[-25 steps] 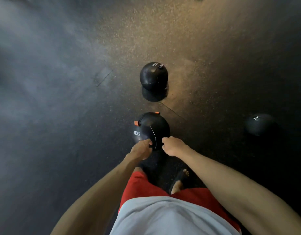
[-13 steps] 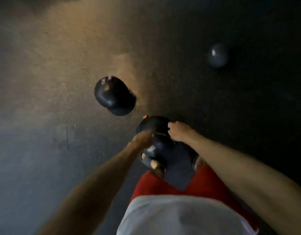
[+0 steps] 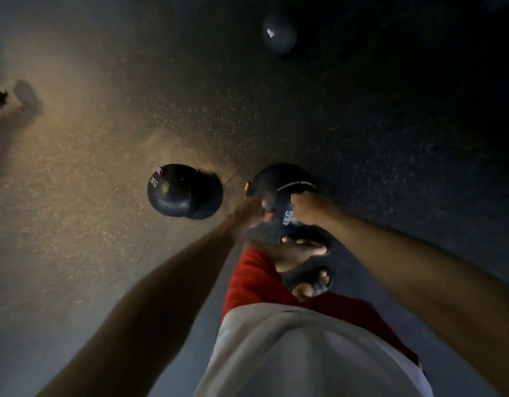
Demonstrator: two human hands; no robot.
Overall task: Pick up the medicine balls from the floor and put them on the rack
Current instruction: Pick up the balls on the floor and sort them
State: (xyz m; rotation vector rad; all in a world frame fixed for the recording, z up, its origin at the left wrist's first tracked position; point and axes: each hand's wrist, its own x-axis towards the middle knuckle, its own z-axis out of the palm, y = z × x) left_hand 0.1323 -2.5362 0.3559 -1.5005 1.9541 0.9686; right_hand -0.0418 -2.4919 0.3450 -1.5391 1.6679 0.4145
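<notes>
**Raising the 4KG ball off the ground**

Dark speckled floor [image 3: 362, 133] across the whole view, with no rack in sight, so expect a carry after the lift. Three black medicine balls on or just above it:

- 2KG ball [image 3: 176, 193] lying a little to the left, in the warm light.
- A third ball [image 3: 279, 34] well apart at the top, label too small to read.
- 4KG ball [image 3: 279, 181] low down, directly ahead of the sandalled feet [image 3: 307, 276], between both hands. Cannot tell whether already clear of the ground.

Judging from that, for a good lift:

- Clasp from opposite sides and slightly beneath, not by the top alone, given a soft-looking stitched shell likely to yield under pressure.
- Draw close to the body before straightening, and rise with the legs rather than the back.
- Mind the toes right below, bare in open sandals.
- Leave the other two for later trips.

On the ball's left flank, just below the orange tab [image 3: 247, 185], left hand [image 3: 249, 213] pressed on, fingers seemingly curled round the side, though blurred. On the opposite flank, beside the 4KG print, right hand [image 3: 307, 209] clamped on, fingers bent over the surface. Neither spread flat. Both wrapped on the one ball, nothing else held.
</notes>
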